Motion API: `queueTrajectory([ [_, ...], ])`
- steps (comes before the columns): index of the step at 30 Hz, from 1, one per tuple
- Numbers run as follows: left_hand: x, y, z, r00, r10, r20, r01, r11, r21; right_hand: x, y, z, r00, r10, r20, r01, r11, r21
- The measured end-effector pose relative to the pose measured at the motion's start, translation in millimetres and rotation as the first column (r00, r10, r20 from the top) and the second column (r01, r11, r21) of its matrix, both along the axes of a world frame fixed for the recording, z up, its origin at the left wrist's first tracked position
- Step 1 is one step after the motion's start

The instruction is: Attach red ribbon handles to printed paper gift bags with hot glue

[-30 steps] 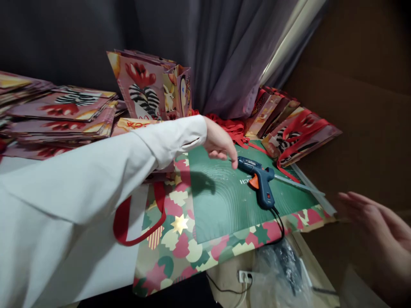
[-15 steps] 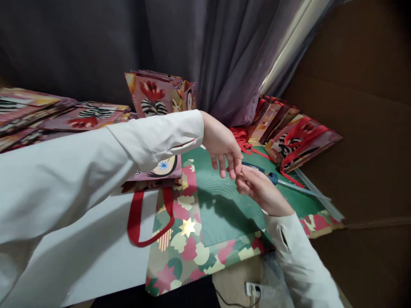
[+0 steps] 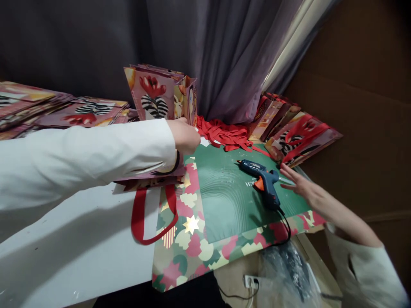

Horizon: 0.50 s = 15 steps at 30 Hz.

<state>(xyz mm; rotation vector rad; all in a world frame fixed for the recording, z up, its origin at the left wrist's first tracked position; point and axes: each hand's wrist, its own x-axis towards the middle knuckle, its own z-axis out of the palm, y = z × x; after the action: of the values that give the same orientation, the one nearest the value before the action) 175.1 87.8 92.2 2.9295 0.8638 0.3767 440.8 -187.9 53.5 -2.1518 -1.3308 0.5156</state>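
My left hand (image 3: 185, 137) reaches over the near paper gift bag, by a heap of red ribbon (image 3: 224, 130) and some small white pieces (image 3: 205, 141). Its fingers are turned away and mostly hidden. My right hand (image 3: 303, 186) is open, fingers stretched out, by the back end of a blue glue gun (image 3: 261, 175) with an orange trigger. A clear glue stick (image 3: 286, 181) protrudes from the gun, which lies on a green board (image 3: 224, 188). Under my left forearm lies a pink gift bag (image 3: 167, 172), its red ribbon handle (image 3: 138, 218) looping toward me.
Printed gift bags (image 3: 154, 92) stand behind my left arm, with stacks of flat bags (image 3: 93, 112) farther left. More bags with red handles (image 3: 302, 137) lean at the right. A cardboard wall (image 3: 362, 128) rises on the right; a grey curtain (image 3: 167, 38) hangs behind.
My hands, close together before over the green board, have parted. The left moved left toward the ribbon heap; the right moved right and opened, uncovering the glue gun.
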Motion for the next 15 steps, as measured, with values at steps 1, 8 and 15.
queueTrajectory([
  [1, -3, -5, 0.2, 0.996, -0.023, -0.091, 0.024, 1.0, 0.01, 1, -2, 7.3, 0.999, -0.012, -0.047, 0.012, 1.0, 0.004],
  [8, -9, -43, 14.0, 0.877, -0.082, -0.473, 0.142, 0.986, 0.091, -7, 3, 27.6, 0.632, 0.06, -0.773, -0.047, 0.998, 0.04],
  [15, -22, -64, 20.2, 0.822, -0.074, -0.564, 0.148, 0.985, 0.086, -21, 0, 25.0, 0.445, 0.214, -0.87, -0.17, 0.974, 0.152],
])
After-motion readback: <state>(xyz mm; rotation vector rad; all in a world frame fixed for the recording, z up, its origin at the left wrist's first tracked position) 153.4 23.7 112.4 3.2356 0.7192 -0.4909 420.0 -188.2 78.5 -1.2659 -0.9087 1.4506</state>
